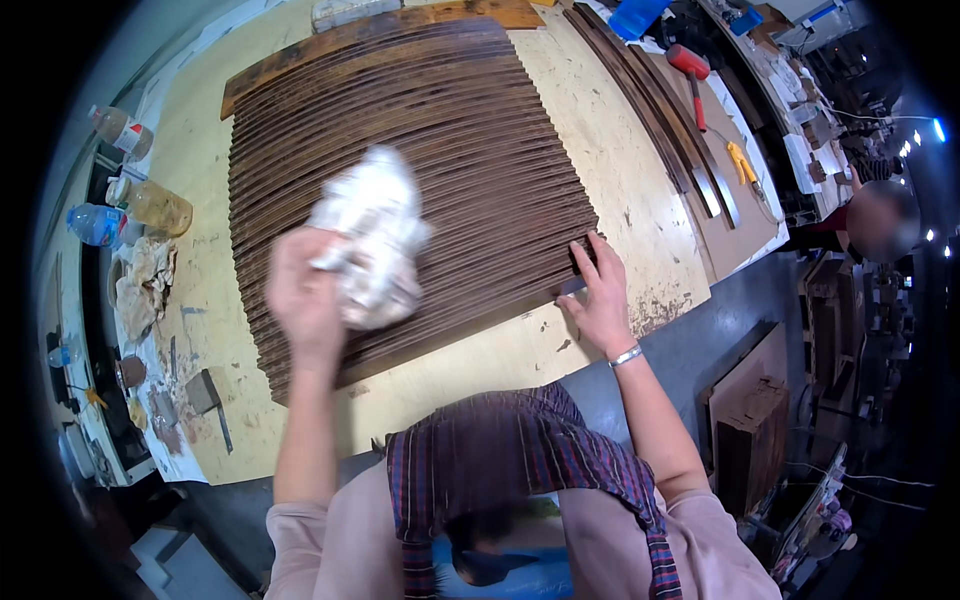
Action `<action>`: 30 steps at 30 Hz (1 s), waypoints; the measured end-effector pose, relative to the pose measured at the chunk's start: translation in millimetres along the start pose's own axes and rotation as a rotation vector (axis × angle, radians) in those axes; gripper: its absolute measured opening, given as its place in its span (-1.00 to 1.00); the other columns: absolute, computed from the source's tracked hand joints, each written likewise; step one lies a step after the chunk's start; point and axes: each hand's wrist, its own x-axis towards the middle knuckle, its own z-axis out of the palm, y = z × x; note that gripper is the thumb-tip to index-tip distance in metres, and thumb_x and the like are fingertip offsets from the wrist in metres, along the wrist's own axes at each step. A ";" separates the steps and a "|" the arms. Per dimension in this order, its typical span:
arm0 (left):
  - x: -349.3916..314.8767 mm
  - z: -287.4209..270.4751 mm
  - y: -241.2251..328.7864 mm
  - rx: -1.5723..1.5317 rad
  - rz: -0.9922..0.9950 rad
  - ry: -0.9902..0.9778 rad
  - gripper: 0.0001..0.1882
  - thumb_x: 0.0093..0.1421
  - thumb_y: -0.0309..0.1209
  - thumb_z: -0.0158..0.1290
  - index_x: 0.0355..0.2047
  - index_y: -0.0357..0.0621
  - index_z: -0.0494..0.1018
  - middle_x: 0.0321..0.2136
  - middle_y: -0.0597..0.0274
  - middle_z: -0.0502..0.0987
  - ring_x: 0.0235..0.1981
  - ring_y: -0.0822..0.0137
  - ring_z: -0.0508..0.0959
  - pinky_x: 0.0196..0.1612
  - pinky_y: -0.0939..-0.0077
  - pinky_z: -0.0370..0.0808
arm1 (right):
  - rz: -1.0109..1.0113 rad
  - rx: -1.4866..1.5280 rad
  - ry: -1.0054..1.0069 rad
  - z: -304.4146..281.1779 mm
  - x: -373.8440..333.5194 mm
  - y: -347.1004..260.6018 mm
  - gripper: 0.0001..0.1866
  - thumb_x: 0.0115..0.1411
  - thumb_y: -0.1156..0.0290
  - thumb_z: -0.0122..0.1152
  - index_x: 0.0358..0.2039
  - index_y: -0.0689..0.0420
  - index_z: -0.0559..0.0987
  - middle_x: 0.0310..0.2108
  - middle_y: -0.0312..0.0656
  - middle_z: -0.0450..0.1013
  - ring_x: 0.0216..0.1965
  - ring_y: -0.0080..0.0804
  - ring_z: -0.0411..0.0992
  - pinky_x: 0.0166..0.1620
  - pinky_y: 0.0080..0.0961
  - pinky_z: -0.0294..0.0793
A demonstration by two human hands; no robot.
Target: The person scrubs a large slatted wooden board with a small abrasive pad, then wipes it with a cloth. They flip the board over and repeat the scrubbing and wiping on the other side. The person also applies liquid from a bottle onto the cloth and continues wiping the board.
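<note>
Many dark brown wooden strips [480, 130] lie side by side on the pale worktable, their ends forming uneven edges. My left hand [305, 285] is closed around a bunched white cloth [375, 225], over the strips left of the middle; both are blurred by motion. At the near right corner of the strips, my right hand [603, 295] has its fingers spread, fingertips touching the strip ends and thumb by the front edge. A small dark piece [571, 286] shows between thumb and fingers; I cannot tell whether it is a strip's end.
Bottles [150, 205] and a stained rag [148, 285] line the table's left side, with a scraper-like tool [207, 395] nearer. Longer strips [650, 110], a red mallet [690, 75] and a yellow-handled tool [742, 162] lie right. Another person [870, 225] is at far right.
</note>
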 end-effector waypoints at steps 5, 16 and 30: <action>19.3 -101.9 -18.6 1.045 0.087 -0.128 -0.30 0.04 -0.41 0.31 0.23 -0.15 0.39 0.25 -0.08 0.37 0.23 -0.04 0.38 0.32 0.09 0.27 | -0.075 -0.080 -0.115 6.5 8.7 -12.4 0.09 -0.20 0.37 0.58 0.40 -0.05 0.27 0.50 -0.07 -0.05 0.48 -0.03 -0.04 0.46 0.03 -0.03; -97.4 -120.3 -28.6 1.070 -0.164 -0.574 0.34 -0.34 0.06 0.47 0.46 0.04 0.07 0.49 -0.03 -0.04 0.48 -0.14 -0.06 0.42 -0.28 -0.10 | -0.250 -0.162 -0.318 7.0 47.5 -34.2 0.35 -0.37 0.10 0.67 0.47 -0.05 0.12 0.52 -0.11 -0.09 0.51 -0.08 -0.11 0.48 0.02 -0.08; -138.4 -118.5 -6.2 1.125 -0.102 -0.571 0.25 -0.21 0.19 0.35 0.46 0.04 0.10 0.48 -0.03 -0.02 0.48 -0.13 -0.04 0.42 -0.25 -0.11 | -0.256 -0.205 -0.177 13.1 3.2 -27.5 0.11 -0.24 0.36 0.48 0.42 -0.09 0.22 0.49 -0.17 0.03 0.47 -0.15 0.03 0.45 0.01 -0.02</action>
